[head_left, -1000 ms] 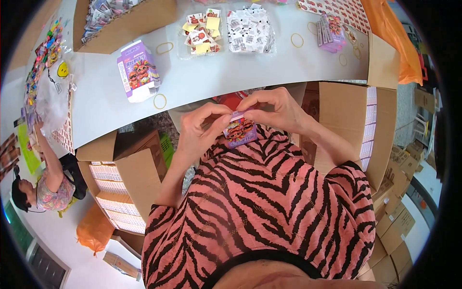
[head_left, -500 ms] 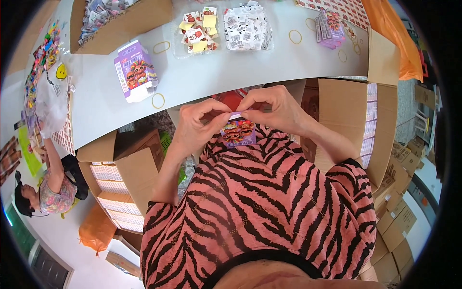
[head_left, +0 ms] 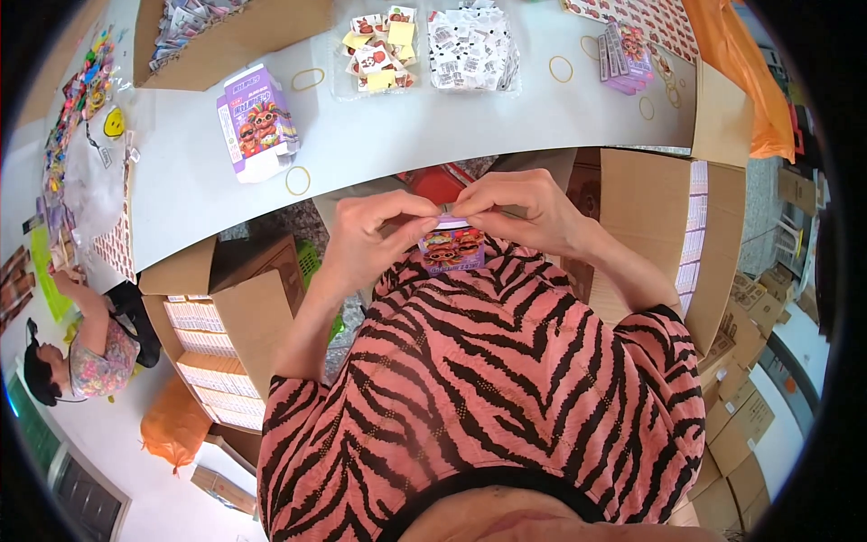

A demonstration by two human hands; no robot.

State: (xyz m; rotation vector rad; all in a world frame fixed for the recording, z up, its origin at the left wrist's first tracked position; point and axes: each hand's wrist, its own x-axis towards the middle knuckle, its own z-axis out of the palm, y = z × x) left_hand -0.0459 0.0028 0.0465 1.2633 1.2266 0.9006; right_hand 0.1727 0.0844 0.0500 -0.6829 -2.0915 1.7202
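Observation:
A small purple carton [head_left: 453, 248] with red cartoon figures hangs in front of my body, just off the table's near edge. My left hand [head_left: 384, 226] pinches the left end of its top edge, thumb and forefinger together. At the right end of that same edge my right hand [head_left: 519, 212] closes its thumb and fingertips. A pale strip of the carton's flap shows between the two pinches. On the table at the left stands a larger purple display box [head_left: 257, 125] with a similar print. Several small purple cartons [head_left: 625, 59] are grouped at the far right.
Two clear trays, one of printed cards [head_left: 372, 59], one of white packets [head_left: 471, 52], lie at the table's [head_left: 406, 131] back. Rubber bands [head_left: 298, 181] are scattered about. Filled cardboard boxes [head_left: 257, 330] flank me. At the left, a co-worker [head_left: 99, 352] reaches over the table.
My hands and the small carton have shifted slightly to the right. My fingertips have moved along its top edge, where the flap shows differently. The co-worker's arm has moved.

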